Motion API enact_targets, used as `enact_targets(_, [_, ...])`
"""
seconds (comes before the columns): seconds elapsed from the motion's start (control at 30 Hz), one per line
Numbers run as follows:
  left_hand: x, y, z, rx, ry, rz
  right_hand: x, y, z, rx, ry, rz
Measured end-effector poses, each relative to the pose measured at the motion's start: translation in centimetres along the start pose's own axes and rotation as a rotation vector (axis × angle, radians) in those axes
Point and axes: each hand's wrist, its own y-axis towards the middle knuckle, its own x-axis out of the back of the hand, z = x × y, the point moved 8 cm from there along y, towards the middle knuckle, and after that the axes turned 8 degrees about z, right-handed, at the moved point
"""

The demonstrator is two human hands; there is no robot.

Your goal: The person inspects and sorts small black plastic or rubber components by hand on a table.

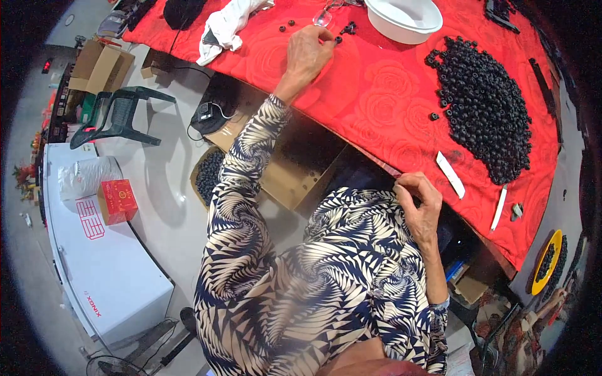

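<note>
My left hand (308, 55) reaches far over the red tablecloth (382, 81), its fingers bent together. Just beyond its fingertips lies a small black ring-like piece (338, 39), beside a little group of similar pieces (349, 28). At the table's near edge my right hand (420, 202) is closed in a pinch, thumb against forefinger. Whatever either hand may hold is too small to make out. A broad heap of black ring-like pieces (486, 113) covers the right part of the cloth, with one loose piece (434, 116) left of it.
A white bowl (404, 32), eyeglasses (322, 18) and white cloth (229, 26) lie at the far side. Two slim white tools (450, 175) rest near the heap. Left of the table stand a dark plastic chair (128, 113) and a white chest (113, 263); an open carton (301, 178) sits below.
</note>
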Motion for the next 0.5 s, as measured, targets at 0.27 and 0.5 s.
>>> enact_targets(0.27, [-2.5, 3.6, -2.1, -0.261, 0.259, -0.005, 0.1, 0.0, 0.1, 0.018, -0.015, -0.001])
enact_targets(0.5, [-5.2, 4.6, -2.3, -0.226, 0.375, 0.134, 0.1, 0.0, -0.4, -0.036, 0.002, 0.034])
